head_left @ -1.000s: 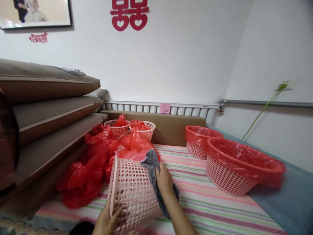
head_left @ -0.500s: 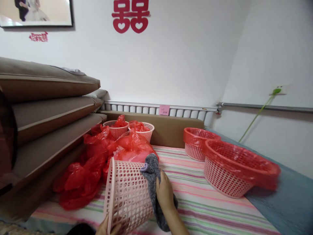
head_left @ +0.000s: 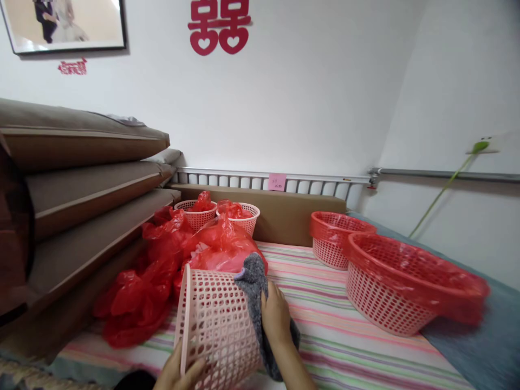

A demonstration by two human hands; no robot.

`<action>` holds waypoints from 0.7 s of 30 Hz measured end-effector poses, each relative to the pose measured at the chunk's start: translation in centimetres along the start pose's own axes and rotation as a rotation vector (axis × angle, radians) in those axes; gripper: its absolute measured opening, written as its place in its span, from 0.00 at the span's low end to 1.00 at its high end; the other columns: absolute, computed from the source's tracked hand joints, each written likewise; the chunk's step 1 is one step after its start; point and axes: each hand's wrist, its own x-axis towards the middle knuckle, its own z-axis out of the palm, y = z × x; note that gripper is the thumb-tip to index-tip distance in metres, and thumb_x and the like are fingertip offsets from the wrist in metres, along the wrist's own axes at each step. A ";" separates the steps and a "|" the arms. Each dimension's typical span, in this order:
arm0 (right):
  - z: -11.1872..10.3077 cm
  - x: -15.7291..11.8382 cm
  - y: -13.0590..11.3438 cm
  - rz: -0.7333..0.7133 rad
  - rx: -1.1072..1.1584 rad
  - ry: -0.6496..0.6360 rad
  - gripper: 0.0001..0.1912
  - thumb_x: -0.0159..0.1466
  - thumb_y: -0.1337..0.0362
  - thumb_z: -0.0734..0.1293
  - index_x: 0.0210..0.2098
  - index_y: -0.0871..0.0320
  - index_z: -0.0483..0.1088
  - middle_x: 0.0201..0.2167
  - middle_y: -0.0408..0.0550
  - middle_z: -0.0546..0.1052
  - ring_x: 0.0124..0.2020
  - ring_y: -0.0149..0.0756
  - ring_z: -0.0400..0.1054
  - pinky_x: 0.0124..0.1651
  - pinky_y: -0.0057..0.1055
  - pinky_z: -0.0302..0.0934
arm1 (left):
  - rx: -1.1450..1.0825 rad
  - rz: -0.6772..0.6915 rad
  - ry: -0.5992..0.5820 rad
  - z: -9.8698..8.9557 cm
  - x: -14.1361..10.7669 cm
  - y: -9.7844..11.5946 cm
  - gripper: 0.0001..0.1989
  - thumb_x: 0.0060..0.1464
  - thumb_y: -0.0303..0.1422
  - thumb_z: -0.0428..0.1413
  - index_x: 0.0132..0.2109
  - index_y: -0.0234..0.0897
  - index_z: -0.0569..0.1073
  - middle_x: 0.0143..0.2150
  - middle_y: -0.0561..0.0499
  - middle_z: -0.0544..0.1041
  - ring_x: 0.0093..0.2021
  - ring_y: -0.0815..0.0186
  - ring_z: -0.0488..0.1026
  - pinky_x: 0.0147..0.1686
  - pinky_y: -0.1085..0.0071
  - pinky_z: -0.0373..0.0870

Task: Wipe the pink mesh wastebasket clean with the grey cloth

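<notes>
A pink perforated basket (head_left: 221, 319) lies tilted on its side over the striped sheet, its rim to the left. My left hand (head_left: 181, 371) grips that rim at the lower left, thumb on the outer wall. At the basket's base end, my right hand (head_left: 276, 314) holds a dark grey cloth (head_left: 254, 281) pressed against the basket; the cloth hangs down on both sides of the hand. Just behind the basket lie crumpled red plastic bags (head_left: 219, 244), some with pink contents showing through.
Two baskets lined with red plastic, a smaller one (head_left: 331, 252) and a larger one (head_left: 390, 298), stand at the right. Two small baskets (head_left: 197, 216) stand at the back. Stacked brown cushions (head_left: 97, 179) rise at the left. A radiator (head_left: 244, 181) lines the wall.
The view has shifted slightly, so the surroundings sit a little further right. More of my left hand shows on the basket rim. The cloth and my right hand stay at the base end.
</notes>
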 end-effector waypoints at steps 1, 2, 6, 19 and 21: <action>0.1 -0.7 0.3 -0.003 0.003 0.013 0.17 0.63 0.68 0.54 0.50 0.62 0.64 0.47 0.57 0.71 0.49 0.41 0.65 0.50 0.33 0.57 | 0.012 0.002 0.018 0.6 0.2 1.9 0.36 0.42 0.45 0.62 0.54 0.34 0.59 0.47 0.37 0.78 0.47 0.51 0.75 0.45 0.61 0.73; 0.3 -1.4 0.7 -0.010 0.013 0.038 0.18 0.63 0.67 0.54 0.51 0.63 0.63 0.49 0.58 0.70 0.51 0.41 0.64 0.52 0.34 0.57 | 0.020 0.021 -0.011 1.2 0.4 3.6 0.38 0.44 0.43 0.61 0.57 0.33 0.54 0.50 0.37 0.75 0.46 0.51 0.75 0.42 0.60 0.74; 1.0 -4.1 2.2 -0.087 0.092 0.216 0.20 0.65 0.64 0.52 0.54 0.62 0.59 0.52 0.59 0.68 0.54 0.44 0.61 0.55 0.41 0.56 | 0.053 -0.056 0.025 2.4 1.1 7.4 0.29 0.46 0.36 0.57 0.54 0.33 0.57 0.40 0.41 0.78 0.35 0.55 0.77 0.33 0.63 0.73; -0.4 -0.5 0.1 -0.004 -0.013 -0.034 0.18 0.63 0.68 0.54 0.51 0.61 0.63 0.50 0.56 0.71 0.51 0.39 0.64 0.51 0.33 0.57 | -0.078 -0.056 -0.047 0.0 0.5 2.6 0.40 0.40 0.43 0.64 0.55 0.34 0.54 0.35 0.48 0.77 0.35 0.57 0.76 0.36 0.63 0.74; -0.7 0.9 -0.5 0.015 -0.035 -0.076 0.15 0.63 0.68 0.55 0.48 0.59 0.65 0.46 0.54 0.73 0.47 0.38 0.67 0.46 0.30 0.58 | -0.064 -0.059 -0.076 -0.6 0.4 1.9 0.40 0.42 0.43 0.63 0.56 0.33 0.52 0.37 0.46 0.78 0.40 0.54 0.76 0.40 0.62 0.74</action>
